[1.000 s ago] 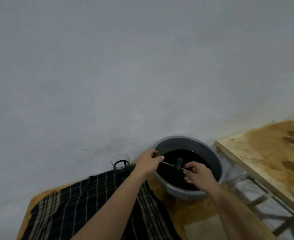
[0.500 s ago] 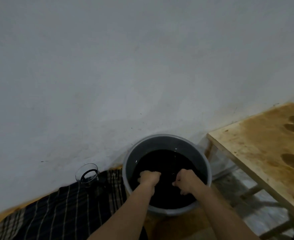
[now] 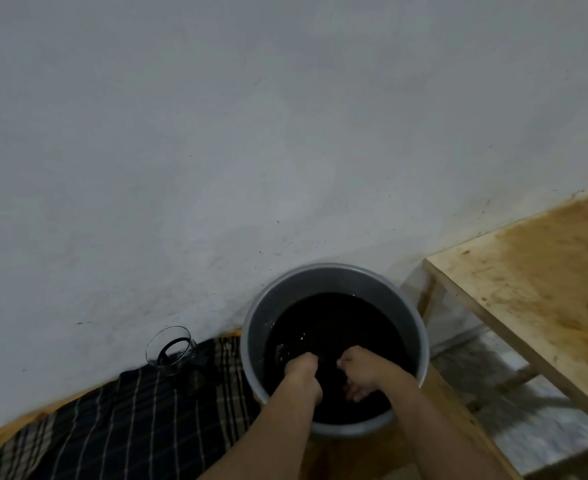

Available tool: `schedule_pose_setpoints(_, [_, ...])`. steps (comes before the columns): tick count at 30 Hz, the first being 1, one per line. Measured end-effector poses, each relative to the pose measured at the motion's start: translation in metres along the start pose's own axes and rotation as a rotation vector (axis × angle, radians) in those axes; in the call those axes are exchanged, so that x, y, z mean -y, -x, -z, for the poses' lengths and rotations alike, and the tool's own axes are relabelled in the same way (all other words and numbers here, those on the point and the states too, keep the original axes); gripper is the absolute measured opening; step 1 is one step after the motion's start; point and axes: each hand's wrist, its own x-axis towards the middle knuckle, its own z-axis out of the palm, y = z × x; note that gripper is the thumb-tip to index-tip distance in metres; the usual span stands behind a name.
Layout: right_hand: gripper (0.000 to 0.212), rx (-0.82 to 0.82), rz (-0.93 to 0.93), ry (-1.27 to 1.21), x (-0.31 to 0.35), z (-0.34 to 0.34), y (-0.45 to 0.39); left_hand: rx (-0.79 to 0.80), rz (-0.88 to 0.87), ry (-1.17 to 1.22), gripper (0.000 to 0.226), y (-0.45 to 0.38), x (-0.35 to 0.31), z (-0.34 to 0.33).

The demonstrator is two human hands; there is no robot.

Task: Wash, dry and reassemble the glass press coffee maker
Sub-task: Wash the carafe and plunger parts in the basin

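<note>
Both my hands are down in a grey basin (image 3: 334, 275) of dark water. My left hand (image 3: 301, 367) is a closed fist, and a bit of the plunger's metal mesh filter (image 3: 280, 351) shows at the water surface right beside it. My right hand (image 3: 360, 368) is curled with its fingertips under the water, and what they hold is hidden. The rest of the plunger is submerged. The glass beaker (image 3: 171, 348) with its black handle frame stands upright on a dark checked cloth (image 3: 130, 427), left of the basin.
The basin and cloth rest on a low wooden board (image 3: 459, 427) against a grey wall. A stained wooden table (image 3: 535, 282) stands to the right, higher than the basin, with its legs and a gap between.
A second ago both hands held the plunger rod above the basin. They have since pushed it down into the dark water. The camera has tilted down and moved closer.
</note>
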Motion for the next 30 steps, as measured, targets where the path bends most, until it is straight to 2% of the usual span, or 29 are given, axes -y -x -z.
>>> schedule_pose_setpoints(4, [0.016, -0.047, 0.097, 0.258, 0.001, -0.002, 0.004, -0.065, 0.055, -0.12, 0.041, -0.056, 0.009, -0.002])
schedule_pose_setpoints(6, [0.009, -0.082, 0.121, 0.297, 0.002, -0.003, 0.007, -0.062, 0.052, -0.165, 0.04, -0.043, 0.006, -0.004])
schedule_pose_setpoints(8, [0.008, -0.03, 0.127, 0.28, 0.002, -0.002, 0.01, -0.008, 0.026, -0.158, 0.043, -0.008, -0.002, -0.003])
schedule_pose_setpoints(10, [0.015, 0.066, 0.129, 0.147, 0.002, 0.0, 0.013, 0.034, -0.006, -0.113, 0.042, -0.004, -0.007, -0.001])
schedule_pose_setpoints(13, [0.028, 0.112, 0.07, -0.279, 0.006, 0.006, 0.017, 0.092, -0.006, -0.027, 0.022, -0.004, -0.013, -0.001])
schedule_pose_setpoints(15, [0.034, 0.03, 0.035, -0.536, 0.011, 0.01, 0.018, 0.138, 0.042, 0.079, 0.023, -0.008, -0.014, -0.002])
schedule_pose_setpoints(19, [0.044, -0.155, 0.005, -0.646, 0.021, 0.014, 0.017, 0.256, 0.095, 0.176, 0.029, -0.012, -0.013, -0.003])
schedule_pose_setpoints(21, [0.047, -0.292, -0.004, -0.585, 0.02, 0.013, 0.01, 0.257, 0.089, 0.153, 0.026, -0.014, -0.012, -0.005])
schedule_pose_setpoints(23, [0.045, -0.493, 0.02, -0.352, 0.015, 0.014, 0.002, 0.234, 0.084, 0.158, 0.022, -0.016, -0.012, -0.007])
schedule_pose_setpoints(25, [0.034, -0.648, 0.127, -0.161, 0.013, 0.013, -0.001, 0.206, 0.103, 0.168, 0.019, -0.013, -0.013, -0.007])
schedule_pose_setpoints(28, [0.02, -0.626, 0.394, -0.007, 0.018, 0.009, 0.0, 0.144, 0.168, 0.226, 0.02, -0.01, -0.016, -0.003])
schedule_pose_setpoints(30, [0.018, -0.545, 0.408, 0.039, 0.017, 0.007, 0.001, 0.109, 0.19, 0.265, 0.023, -0.015, -0.017, -0.001])
